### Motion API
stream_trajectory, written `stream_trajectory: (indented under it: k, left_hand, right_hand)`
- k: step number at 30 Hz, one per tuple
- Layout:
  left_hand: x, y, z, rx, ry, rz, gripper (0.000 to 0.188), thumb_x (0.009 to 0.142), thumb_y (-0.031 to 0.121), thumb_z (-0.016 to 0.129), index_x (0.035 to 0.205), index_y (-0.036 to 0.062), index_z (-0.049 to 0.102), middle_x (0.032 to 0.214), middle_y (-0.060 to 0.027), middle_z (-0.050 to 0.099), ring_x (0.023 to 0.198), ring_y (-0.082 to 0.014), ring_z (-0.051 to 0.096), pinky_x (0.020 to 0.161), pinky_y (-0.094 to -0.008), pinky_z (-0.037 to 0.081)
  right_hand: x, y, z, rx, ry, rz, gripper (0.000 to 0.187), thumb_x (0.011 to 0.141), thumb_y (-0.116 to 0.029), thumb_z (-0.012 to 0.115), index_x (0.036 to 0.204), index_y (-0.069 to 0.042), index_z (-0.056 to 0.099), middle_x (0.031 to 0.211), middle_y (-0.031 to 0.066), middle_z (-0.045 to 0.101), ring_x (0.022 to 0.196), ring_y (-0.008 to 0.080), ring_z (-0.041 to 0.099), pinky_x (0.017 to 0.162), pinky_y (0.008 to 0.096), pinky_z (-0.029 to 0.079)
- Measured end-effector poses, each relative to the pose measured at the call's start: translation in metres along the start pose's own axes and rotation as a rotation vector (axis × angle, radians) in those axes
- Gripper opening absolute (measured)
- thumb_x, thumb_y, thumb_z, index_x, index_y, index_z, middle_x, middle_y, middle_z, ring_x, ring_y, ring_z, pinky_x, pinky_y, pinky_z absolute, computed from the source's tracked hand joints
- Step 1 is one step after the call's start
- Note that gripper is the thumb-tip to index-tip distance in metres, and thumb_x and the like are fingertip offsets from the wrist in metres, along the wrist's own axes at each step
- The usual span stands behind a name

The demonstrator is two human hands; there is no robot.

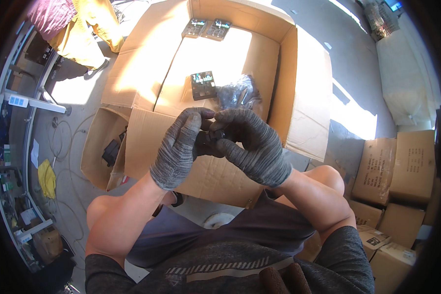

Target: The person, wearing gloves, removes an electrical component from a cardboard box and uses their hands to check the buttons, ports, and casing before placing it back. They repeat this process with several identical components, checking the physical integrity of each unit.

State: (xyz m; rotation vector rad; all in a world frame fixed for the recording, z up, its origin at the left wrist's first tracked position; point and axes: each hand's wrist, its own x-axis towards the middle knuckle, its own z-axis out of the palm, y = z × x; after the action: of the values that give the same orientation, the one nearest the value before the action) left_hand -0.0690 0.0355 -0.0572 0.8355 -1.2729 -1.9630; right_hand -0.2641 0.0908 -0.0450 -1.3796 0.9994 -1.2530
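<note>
Brown strips — hands (curled) — black part

Left glove and right glove: knitted cloth, ribbed, matt. Held part: faintly glossy, apparently plastic. Bag, twelve o'clock: clear plastic film, crumpled, glossy. Open carton, twelve o'clock: cardboard, smooth, matt. Stacked cartons, four o'clock: cardboard, matt.

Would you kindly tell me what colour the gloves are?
The gloves are streaked grey, best seen in the head view.

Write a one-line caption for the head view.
Gray-gloved left hand and right hand hold a small dark part over an open cardboard box, a plastic bag lying beyond.
</note>
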Motion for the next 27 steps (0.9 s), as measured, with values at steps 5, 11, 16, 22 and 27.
stream_trajectory:
  k: [5,11,16,22,27]
  left_hand:
    - [-0.005,0.011,0.010,-0.103,-0.030,0.037,0.033,0.106,0.022,0.051,0.131,0.0005,0.047,0.112,-0.0131,0.062,0.099,-0.0192,0.065,0.088,-0.0307,0.056]
    - [-0.008,0.011,0.008,0.397,0.006,0.249,0.030,0.101,0.012,0.060,0.127,0.0001,0.049,0.111,-0.0135,0.066,0.094,-0.0204,0.068,0.091,-0.0324,0.056]
    - [-0.007,0.001,0.005,0.510,0.057,0.340,0.029,0.098,0.005,0.063,0.124,0.0012,0.051,0.107,-0.0121,0.066,0.094,-0.0202,0.069,0.089,-0.0341,0.056]
    - [-0.004,0.013,0.005,0.736,0.009,0.420,0.027,0.091,0.001,0.069,0.117,0.0022,0.061,0.108,-0.0122,0.064,0.101,-0.0253,0.067,0.090,-0.0359,0.054]
    - [-0.002,0.015,0.007,0.883,-0.028,0.476,0.030,0.087,0.002,0.071,0.116,0.0029,0.065,0.108,-0.0128,0.061,0.100,-0.0283,0.064,0.090,-0.0368,0.053]
  right_hand:
    - [-0.002,-0.001,0.001,0.051,0.010,0.021,0.042,0.093,-0.003,0.069,0.132,-0.005,0.054,0.118,0.0068,0.064,0.103,0.0143,0.065,0.085,0.0288,0.055]
    - [0.003,-0.008,-0.003,0.056,-0.017,0.089,0.039,0.097,-0.012,0.067,0.132,-0.003,0.053,0.117,0.0103,0.062,0.098,0.0134,0.066,0.078,0.0278,0.057]
    - [0.009,-0.019,-0.016,0.262,-0.093,0.559,0.039,0.104,-0.038,0.056,0.113,0.000,0.059,0.081,0.0083,0.065,0.066,0.0123,0.066,0.059,0.0251,0.054]
    - [0.013,-0.026,-0.015,0.181,-0.114,0.607,0.041,0.105,-0.040,0.053,0.109,0.000,0.059,0.075,0.0091,0.064,0.061,0.0167,0.065,0.057,0.0277,0.055]
    - [0.007,-0.016,-0.009,0.200,-0.121,0.562,0.042,0.103,-0.043,0.055,0.107,-0.001,0.060,0.076,0.0082,0.065,0.067,0.0171,0.067,0.059,0.0295,0.056]
